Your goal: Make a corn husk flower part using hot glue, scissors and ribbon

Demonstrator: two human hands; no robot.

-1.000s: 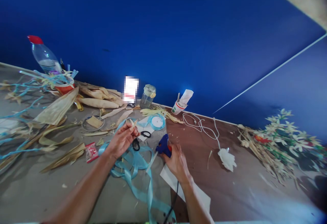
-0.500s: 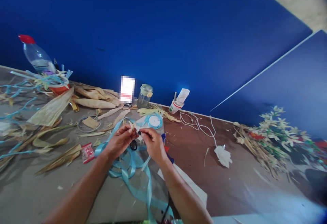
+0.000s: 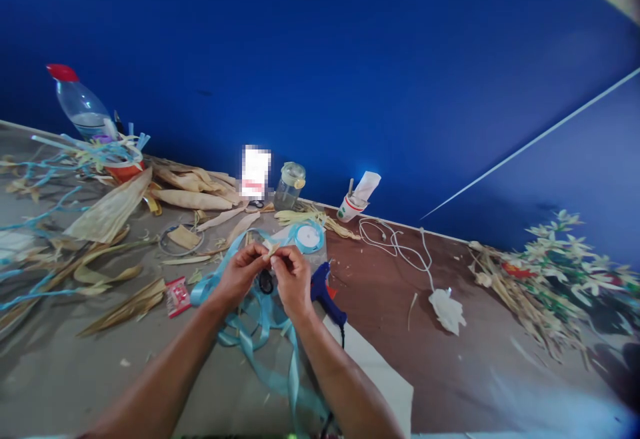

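Note:
Both hands meet over the light blue ribbon [image 3: 293,372]. My left hand [image 3: 244,271] pinches a small pale corn husk piece [image 3: 271,251] between thumb and fingers. From the other side, my right hand [image 3: 293,282] grips the same piece, its thumb and index finger pressed together. Fingers cover most of the piece, so its full shape is hidden. Just below the fingertips lies a black loop [image 3: 266,283], perhaps a scissors handle. A blue glue gun [image 3: 327,295] lies beside my right wrist, and behind that hand is a ribbon spool [image 3: 309,237].
Dried husks [image 3: 193,199] lie at the back left near a red-capped bottle [image 3: 83,102]. A glass jar [image 3: 290,185] and a paper cup [image 3: 350,207] stand along the blue wall. A white cable [image 3: 395,242] crosses the brown surface towards husk flowers [image 3: 570,259] at right.
My right hand has come closer to the left and now pinches the husk piece too. The view has shifted slightly, and more of the glue gun shows.

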